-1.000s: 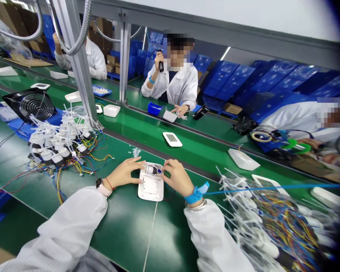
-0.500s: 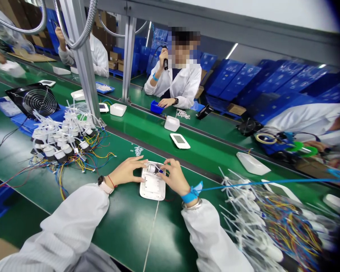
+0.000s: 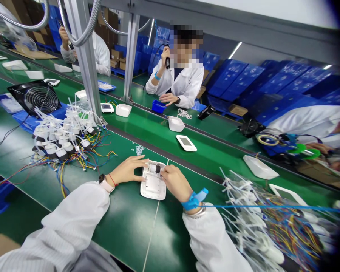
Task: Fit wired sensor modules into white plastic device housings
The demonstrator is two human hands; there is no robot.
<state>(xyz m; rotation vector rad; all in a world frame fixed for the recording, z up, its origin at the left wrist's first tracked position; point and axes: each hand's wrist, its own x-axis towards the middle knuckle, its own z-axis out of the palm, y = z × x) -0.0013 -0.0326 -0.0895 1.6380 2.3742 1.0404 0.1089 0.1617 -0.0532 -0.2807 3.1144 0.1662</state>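
Observation:
A white plastic housing [image 3: 153, 188] lies on the green bench, its hollow side up. Across its far end sits a small motor pump [image 3: 153, 168] with a white body and a black end. My left hand [image 3: 129, 170] is spread at the housing's left side, thumb and fingertips touching its edge and far corner. At the right edge, the fingers of my right hand [image 3: 176, 182] are closed together beside the pump's black end. Whatever they pinch is hidden by the hand. A blue wrist strap [image 3: 195, 199] is on my right wrist.
Piles of wired pumps lie left [image 3: 61, 139] and right [image 3: 289, 226]. Small clear rings [image 3: 138, 150] lie beyond the housing. White casings and a screen unit [image 3: 186, 143] rest on the conveyor [image 3: 147, 126]. A co-worker [image 3: 177, 81] sits opposite; a metal post [image 3: 87, 68] stands left.
My right hand has turned and closed at the housing's right edge. The pump's black end now shows where my fingers and a blue part were. My left hand has hardly moved.

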